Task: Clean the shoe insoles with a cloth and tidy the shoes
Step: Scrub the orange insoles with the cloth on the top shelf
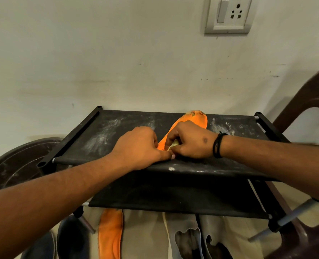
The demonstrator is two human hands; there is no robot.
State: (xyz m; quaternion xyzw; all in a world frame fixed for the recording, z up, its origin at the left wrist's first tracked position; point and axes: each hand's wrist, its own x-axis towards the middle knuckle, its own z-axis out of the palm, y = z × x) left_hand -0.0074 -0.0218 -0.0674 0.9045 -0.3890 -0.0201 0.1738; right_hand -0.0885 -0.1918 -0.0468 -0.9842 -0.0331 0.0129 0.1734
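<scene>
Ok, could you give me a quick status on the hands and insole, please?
Left hand holds orange insole on rack shelf. Right hand grips cloth, on insole. Nothing blocking.

Both hands [141,144] [188,141] on orange insole [196,119] atop black rack [102,139].

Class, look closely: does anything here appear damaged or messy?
Yes. The orange insole on the top shelf is torn and worn at its far tip, and white dusty smears cover the shelf's black fabric.

Dim warm indoor light, soft shadows, wide-angle bending at edges, slight overall softness
</scene>
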